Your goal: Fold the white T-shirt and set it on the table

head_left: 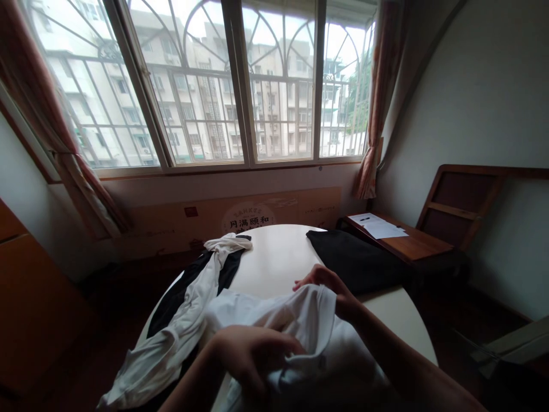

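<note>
a round, pale table (274,252) stands in front of a big window (235,86). the table top is smooth, and light from the window shines on it. a white cloth (300,320) is at the near side of the table, bunched up in the person's two hands. the left hand (257,352) is curled on a fold of it, gripping it, and some of its fingers are too dark to see well. the right hand (328,286) holds the top of the same cloth from behind, with its fingers bent over.

on the left side of the table lies a long, crumpled white cloth (189,309), on top of a black cloth (231,269). its near end reaches down to the table's edge. on the right side a dark cloth (358,260) lies flat, and part of it goes past the edge.

the room is dim. pink curtains (377,114) hang at both sides of the window. outside are metal bars and tall, pale buildings (206,97). under the window is a brown board (317,200) with writing on it. to the right, a wooden chair (422,246) has white papers (381,229) and a pen (366,218) on it. an orange-brown cupboard (30,297) stands at the left.
</note>
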`<act>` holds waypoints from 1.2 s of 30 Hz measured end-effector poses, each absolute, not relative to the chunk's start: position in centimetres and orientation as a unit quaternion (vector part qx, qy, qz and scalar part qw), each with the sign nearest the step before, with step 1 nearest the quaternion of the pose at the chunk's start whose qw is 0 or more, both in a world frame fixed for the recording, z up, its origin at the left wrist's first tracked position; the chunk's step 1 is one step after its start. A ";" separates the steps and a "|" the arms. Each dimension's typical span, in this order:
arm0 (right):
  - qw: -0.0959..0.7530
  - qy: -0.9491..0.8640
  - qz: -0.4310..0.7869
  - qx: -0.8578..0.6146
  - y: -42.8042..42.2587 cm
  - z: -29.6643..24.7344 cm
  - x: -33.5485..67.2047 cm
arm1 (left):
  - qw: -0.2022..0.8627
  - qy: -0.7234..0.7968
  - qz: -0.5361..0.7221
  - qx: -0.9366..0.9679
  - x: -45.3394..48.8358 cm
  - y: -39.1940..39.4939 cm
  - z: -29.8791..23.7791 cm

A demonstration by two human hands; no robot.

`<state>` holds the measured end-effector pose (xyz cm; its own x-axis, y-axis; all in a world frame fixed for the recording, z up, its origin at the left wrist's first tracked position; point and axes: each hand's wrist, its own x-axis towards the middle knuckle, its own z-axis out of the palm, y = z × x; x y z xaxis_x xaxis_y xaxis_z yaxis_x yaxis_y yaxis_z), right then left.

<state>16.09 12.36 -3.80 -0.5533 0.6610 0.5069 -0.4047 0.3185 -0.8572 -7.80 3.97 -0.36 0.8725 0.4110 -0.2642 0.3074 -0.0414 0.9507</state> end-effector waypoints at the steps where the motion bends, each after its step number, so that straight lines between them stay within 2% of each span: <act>1: 0.485 -0.653 0.572 -0.109 12.7 -3.8 16.3 | 0.626 0.274 0.067 0.727 -8.3 3.7 0.0; 5: 0.551 -0.636 0.520 -0.147 13.8 -2.9 17.4 | 0.556 0.390 0.217 0.701 -10.3 3.1 1.0; 8: 0.577 -0.661 0.453 -0.158 13.8 -0.2 18.2 | 0.502 0.442 0.356 0.653 -11.4 3.6 2.0; 12: 0.529 -0.769 0.316 -0.172 12.5 6.5 19.7 | 0.325 0.500 0.474 0.648 -12.5 5.0 5.7; 18: 0.444 -0.870 0.018 -0.214 10.4 19.8 22.8 | -0.058 0.602 0.498 0.622 -12.5 5.1 17.8; 22: 0.401 -0.873 -0.152 -0.232 8.6 28.3 25.3 | -0.179 0.621 0.447 0.618 -10.1 2.8 27.5; 25: 0.373 -0.864 -0.236 -0.243 7.0 32.9 27.6 | -0.272 0.615 0.399 0.624 -8.2 0.9 32.5; 30: 0.294 -0.867 -0.259 -0.307 6.1 36.0 31.6 | -0.393 0.598 0.349 0.605 -7.9 -0.2 33.7; 36: 0.187 -0.861 -0.113 -0.459 8.5 33.4 34.5 | -0.409 0.639 0.306 0.575 -9.3 0.2 29.4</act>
<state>34.51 8.46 33.41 -0.5085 0.7486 0.4254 0.8332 0.5524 0.0239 -9.28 0.23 29.36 -0.0036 0.4836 0.8753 0.9853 0.1511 -0.0793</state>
